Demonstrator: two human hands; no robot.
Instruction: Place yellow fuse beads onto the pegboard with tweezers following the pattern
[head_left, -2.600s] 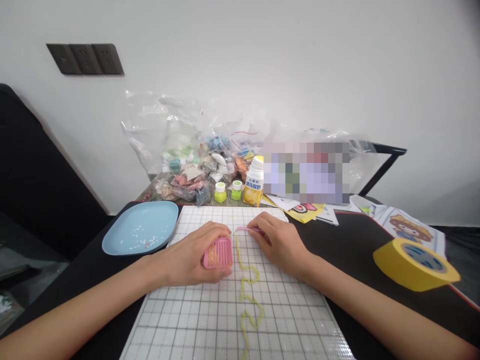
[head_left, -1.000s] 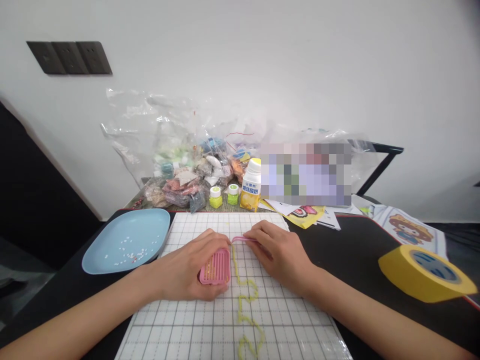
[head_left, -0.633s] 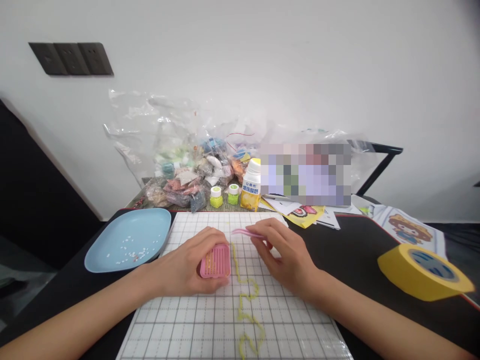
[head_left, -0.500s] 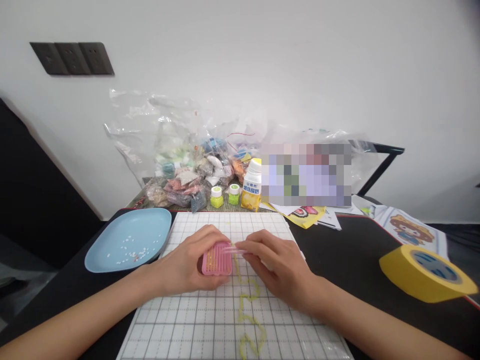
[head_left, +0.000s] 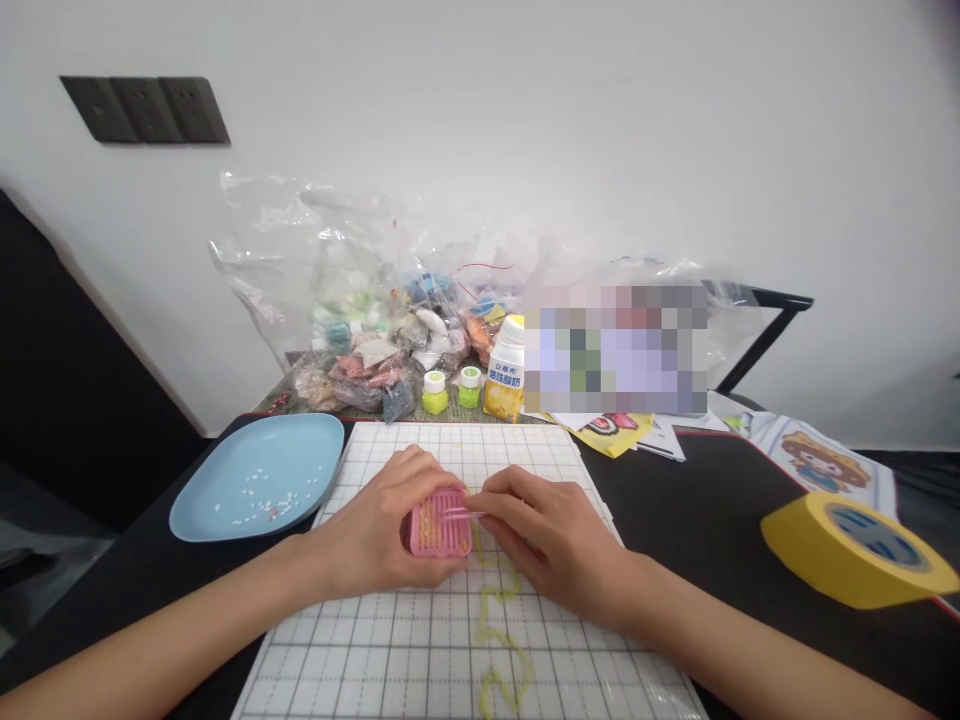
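Observation:
Thumb and fingers of my left hand (head_left: 386,525) are wrapped round the sides of a small pink ridged tray (head_left: 442,540), which is tilted toward me. Tiny yellow beads lie in some of its grooves, mostly on the left. My right hand (head_left: 551,535) pinches thin, clear pinkish tweezers (head_left: 459,514), whose tips point left over the tray's grooves. Whether the tips hold a bead is too small to tell. Beneath both hands is a white gridded board (head_left: 375,650). A wavy yellow-green line of beads (head_left: 504,640) runs down it toward me.
A pale blue plate (head_left: 217,470) with scattered white bits sits at left. Behind the board stand two small jars of green beads (head_left: 434,395), a yogurt bottle (head_left: 505,375) and bagged beads (head_left: 367,375). At right lies a yellow tape roll (head_left: 799,545) near printed papers (head_left: 825,460).
The pink tray has shifted slightly right and toward me with my left hand. The tweezers' tips have dropped a little lower over its grooves.

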